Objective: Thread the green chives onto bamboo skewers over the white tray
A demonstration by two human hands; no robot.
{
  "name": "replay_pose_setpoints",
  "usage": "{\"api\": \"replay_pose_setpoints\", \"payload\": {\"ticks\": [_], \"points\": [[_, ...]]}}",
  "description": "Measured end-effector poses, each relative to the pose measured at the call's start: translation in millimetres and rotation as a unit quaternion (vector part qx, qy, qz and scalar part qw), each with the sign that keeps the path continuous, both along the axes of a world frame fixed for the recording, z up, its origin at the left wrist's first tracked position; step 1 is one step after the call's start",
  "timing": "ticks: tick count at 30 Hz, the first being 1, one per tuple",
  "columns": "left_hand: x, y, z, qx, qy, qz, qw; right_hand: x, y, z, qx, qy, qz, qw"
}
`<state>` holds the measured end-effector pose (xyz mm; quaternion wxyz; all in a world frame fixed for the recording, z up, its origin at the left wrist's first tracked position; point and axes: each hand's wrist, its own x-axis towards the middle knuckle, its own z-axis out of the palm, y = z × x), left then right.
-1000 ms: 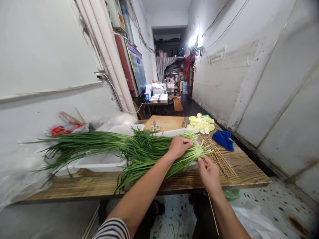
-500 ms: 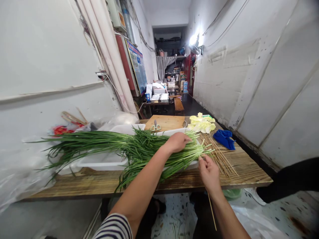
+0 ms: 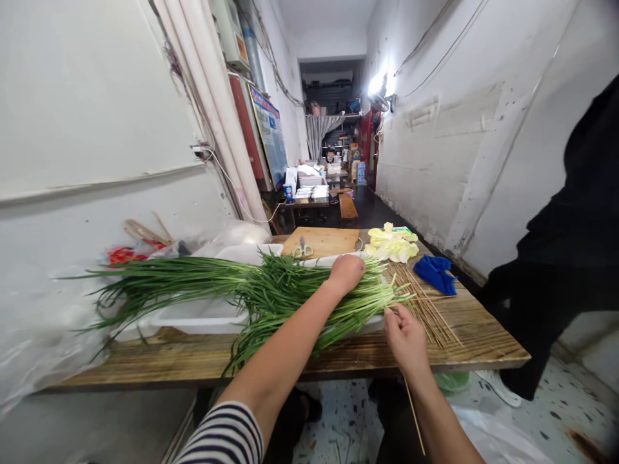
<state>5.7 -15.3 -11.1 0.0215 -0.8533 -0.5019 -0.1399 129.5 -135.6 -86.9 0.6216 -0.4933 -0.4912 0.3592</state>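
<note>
Chives (image 3: 290, 283): probably light, limp, easily bruised, maybe slippery if wet; best taken by firmer pale stems (image 3: 380, 298)
Long, dark green, paling toward right edge of worktop (image 3: 483, 341), heaped over white tray (image 3: 203, 325) along near edge
Left hand (image 3: 348, 272) over stems, can't tell if closed on any; right hand (image 3: 407, 335) pinched on thin skewer (image 3: 414, 415) sloping down past near edge

Crumpled blue cloth (image 3: 435, 275); wall fan (image 3: 380, 104) near lamp (image 3: 376, 84); dark-clothed person (image 3: 556, 248).
</note>
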Motion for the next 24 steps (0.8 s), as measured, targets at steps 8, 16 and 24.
{"api": "replay_pose_setpoints", "payload": {"ticks": [8, 16, 24], "points": [[-5.5, -14.0, -6.5, -0.06, -0.186, -0.124, 0.973, 0.3, -1.4, 3.2, 0.001, -0.02, -0.013, 1.0], [-5.6, -17.3, -10.3, -0.081, -0.253, -0.11, 0.958, 0.0, 1.0, -4.2, 0.011, -0.028, -0.011, 0.999], [-4.8, -18.2, -12.3, -0.104, -0.275, -0.116, 0.949, 0.0, -0.6, 0.2, 0.008, -0.036, -0.013, 0.999]]}}
